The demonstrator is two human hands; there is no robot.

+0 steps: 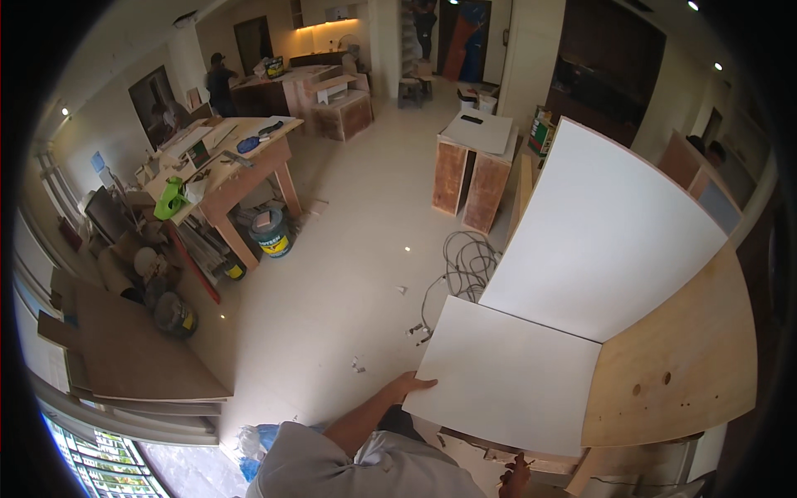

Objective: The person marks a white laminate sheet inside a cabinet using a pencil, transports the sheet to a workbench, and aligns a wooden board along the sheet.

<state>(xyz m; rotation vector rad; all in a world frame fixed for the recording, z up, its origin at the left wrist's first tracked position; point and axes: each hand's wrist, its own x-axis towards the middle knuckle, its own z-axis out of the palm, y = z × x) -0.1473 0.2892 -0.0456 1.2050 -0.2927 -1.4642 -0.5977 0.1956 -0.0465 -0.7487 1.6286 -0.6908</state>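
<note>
My left hand [412,384] grips the left edge of a white board [506,365] lying flat in front of me, thumb over its top face. Low at the front, my right hand [515,477] is closed around something small, too unclear to name, just below the board's near edge. A tall white panel [602,224] stands upright behind the flat board. To the right is a pale plywood panel [689,340] with holes. Part of the support under the flat board is hidden.
Tangled cables [469,257] lie beside the panels. A cluttered workbench [278,133] with a bucket [270,236] below stands left. Small wooden cabinets [448,174] stand ahead. Boards [141,340] lean lower left. People [222,87] are at the back.
</note>
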